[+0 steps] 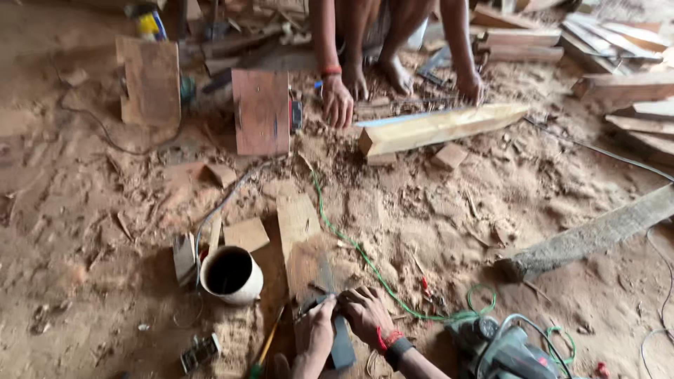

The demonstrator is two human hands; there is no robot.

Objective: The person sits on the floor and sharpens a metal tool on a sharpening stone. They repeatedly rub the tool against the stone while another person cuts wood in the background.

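- Left hand (314, 335) and right hand (365, 314) were both clenched on a dark flat tool (341, 345), held against the near end of a wooden board (303, 242) lying on the sawdust floor (84, 210).
- White cup (231, 274) stood just left of the board; green cable (365, 263) ran along its right.
- Power tool (502, 347) sat beside the right wrist.
- Another person's hand (337, 102) rested near a pale plank (439, 128) opposite.
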